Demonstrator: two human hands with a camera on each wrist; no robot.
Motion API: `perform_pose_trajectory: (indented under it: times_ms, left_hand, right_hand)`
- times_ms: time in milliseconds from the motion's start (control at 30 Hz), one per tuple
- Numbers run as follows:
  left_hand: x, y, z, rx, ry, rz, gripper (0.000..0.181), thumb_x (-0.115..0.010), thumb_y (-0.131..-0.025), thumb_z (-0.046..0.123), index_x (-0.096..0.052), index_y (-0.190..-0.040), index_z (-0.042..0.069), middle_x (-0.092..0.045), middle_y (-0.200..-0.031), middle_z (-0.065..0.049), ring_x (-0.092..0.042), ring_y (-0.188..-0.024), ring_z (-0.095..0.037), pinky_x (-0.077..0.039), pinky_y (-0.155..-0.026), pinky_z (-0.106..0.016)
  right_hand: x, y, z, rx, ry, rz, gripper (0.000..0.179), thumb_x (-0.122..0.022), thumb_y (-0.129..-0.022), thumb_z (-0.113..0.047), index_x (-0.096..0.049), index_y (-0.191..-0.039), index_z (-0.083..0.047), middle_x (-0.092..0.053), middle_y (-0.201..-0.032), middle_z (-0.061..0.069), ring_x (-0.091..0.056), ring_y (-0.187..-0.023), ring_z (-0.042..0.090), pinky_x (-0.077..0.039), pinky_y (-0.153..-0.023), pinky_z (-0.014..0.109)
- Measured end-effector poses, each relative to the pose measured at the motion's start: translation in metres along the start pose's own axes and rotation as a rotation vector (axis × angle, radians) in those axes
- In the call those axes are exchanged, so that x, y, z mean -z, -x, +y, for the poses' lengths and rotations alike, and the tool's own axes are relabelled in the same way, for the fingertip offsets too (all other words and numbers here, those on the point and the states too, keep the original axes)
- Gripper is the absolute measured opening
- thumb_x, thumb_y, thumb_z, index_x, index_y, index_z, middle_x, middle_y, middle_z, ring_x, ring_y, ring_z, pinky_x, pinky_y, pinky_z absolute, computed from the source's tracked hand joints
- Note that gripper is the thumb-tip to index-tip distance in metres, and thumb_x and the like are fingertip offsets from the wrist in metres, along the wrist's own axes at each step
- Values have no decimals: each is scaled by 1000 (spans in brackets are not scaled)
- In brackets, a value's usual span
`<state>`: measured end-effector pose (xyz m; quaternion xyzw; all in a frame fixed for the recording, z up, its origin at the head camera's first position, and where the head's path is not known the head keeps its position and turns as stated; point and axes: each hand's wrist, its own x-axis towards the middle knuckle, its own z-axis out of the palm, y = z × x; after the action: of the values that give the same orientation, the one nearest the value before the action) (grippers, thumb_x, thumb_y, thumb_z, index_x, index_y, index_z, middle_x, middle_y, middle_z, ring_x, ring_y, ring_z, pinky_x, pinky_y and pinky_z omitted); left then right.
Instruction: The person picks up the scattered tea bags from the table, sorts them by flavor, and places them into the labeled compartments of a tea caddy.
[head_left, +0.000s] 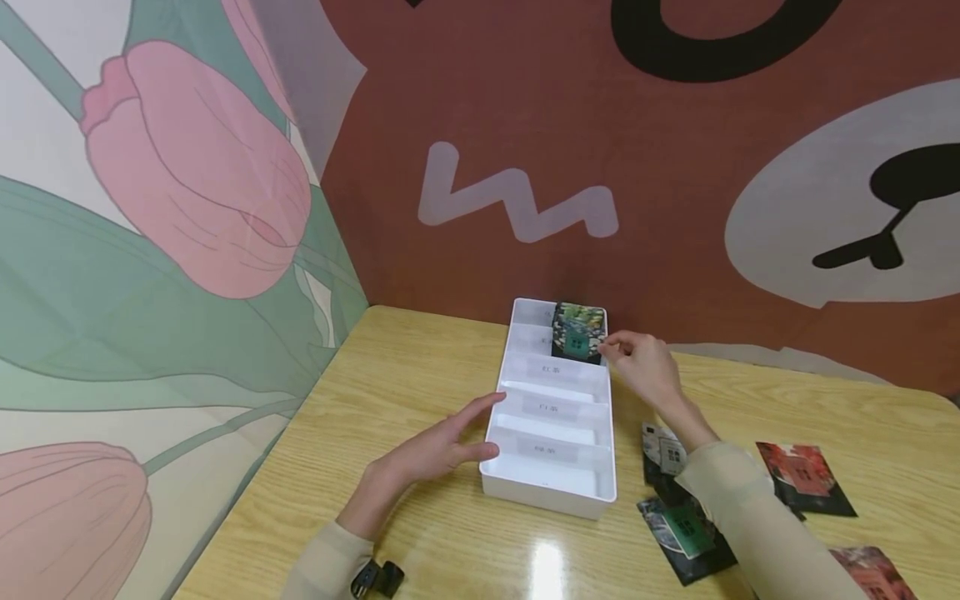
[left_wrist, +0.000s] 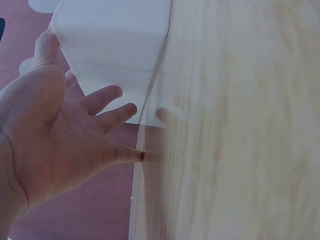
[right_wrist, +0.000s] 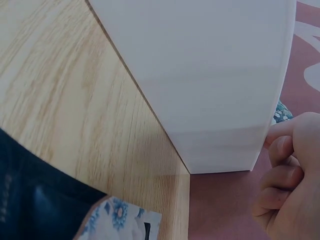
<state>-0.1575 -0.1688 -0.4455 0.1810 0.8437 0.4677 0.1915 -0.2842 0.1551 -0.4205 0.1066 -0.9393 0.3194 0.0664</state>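
A long white divided box [head_left: 547, 500] with labelled compartments stands on the table. At its far end, a dark tea packet [head_left: 576, 333] with a green label and floral print leans over the back compartments. My right hand [head_left: 643, 365] pinches the packet's lower right corner, thumb and index finger together. In the right wrist view, the other fingers are curled beside the box wall, and only a bit of the packet shows past the rim. My left hand [head_left: 442, 442] is spread at the box's left side, with index finger and thumb at the rim.
Right of the box lie a green-labelled packet [head_left: 688, 533], a grey-white packet [head_left: 666, 452] and a red packet [head_left: 806, 477]. Another red packet [head_left: 873, 571] is cut off at the frame's bottom. My right sleeve covers part of the pile. A printed wall cloth [head_left: 525, 275] rises behind the table.
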Motion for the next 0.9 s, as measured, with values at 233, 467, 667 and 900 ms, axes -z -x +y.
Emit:
perform_pose_trajectory:
  times_ms: [233, 467, 667, 900]
  left_hand:
    - [0, 0, 1, -2, 2, 2, 70, -62, -96, 45, -20, -151, 55, -19, -164, 13, -21, -152, -19, -24, -121, -54]
    - [-1, 0, 0, 10, 2, 2, 69, -62, -96, 46, -20, -150, 57, -18, -164, 17, -20, -151, -16, -23, -121, -52]
    - [-1, -1, 0, 8, -4, 3, 69, -62, -95, 47, -20, -149, 57, -19, -163, 18, -21, -151, -15, -23, -121, -51]
    - [0, 0, 0, -1, -11, 4, 70, -61, -95, 50, -20, -151, 55, -19, -164, 15, -21, -151, -18, -24, -121, -52]
  right_hand:
    - [-3, 0, -1, -9, 21, 13, 27, -61, -98, -32, -75, -108, -10, -70, -75, 8, -47, -54, 17, -32, -46, 29]
    - [-5, 0, 0, 10, 14, 57, 25, -62, -97, -29, -74, -111, -11, -54, -59, 0, -38, -46, 14, -27, -43, 28]
    - [-4, 0, 1, 29, 5, 87, 23, -63, -97, -25, -72, -113, -10, -55, -59, 3, -37, -44, 15, -26, -41, 27]
    - [-2, 1, 2, 35, 26, 100, 20, -63, -97, -25, -74, -110, -13, -59, -61, 3, -38, -45, 15, -25, -41, 27]
